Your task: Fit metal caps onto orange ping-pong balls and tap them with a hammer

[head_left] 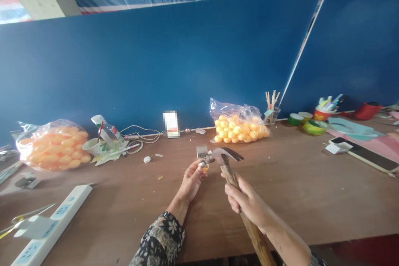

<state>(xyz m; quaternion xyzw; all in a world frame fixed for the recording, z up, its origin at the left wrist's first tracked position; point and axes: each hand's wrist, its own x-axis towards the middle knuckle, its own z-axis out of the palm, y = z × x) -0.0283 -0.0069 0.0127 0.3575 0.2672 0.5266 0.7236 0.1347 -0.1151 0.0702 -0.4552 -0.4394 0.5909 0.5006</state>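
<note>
My right hand (240, 195) is closed around the wooden handle of a claw hammer (230, 174). The hammer's head points left and its claw points right. My left hand (190, 181) pinches a shiny silver ball-shaped piece (203, 163) between thumb and fingers, with a bit of orange showing at its lower side. The hammer's striking face is right beside this piece; whether they touch I cannot tell. Just behind my fingertips stands a small greyish metal-looking piece (202, 151), partly hidden.
Clear bags of orange balls stand at left (57, 145) and centre right (240, 129). A white power strip (56, 220) lies front left. At right are tape rolls (314, 127), a pen cup (326, 112) and a phone (364, 156). A blue partition (156, 62) rises behind.
</note>
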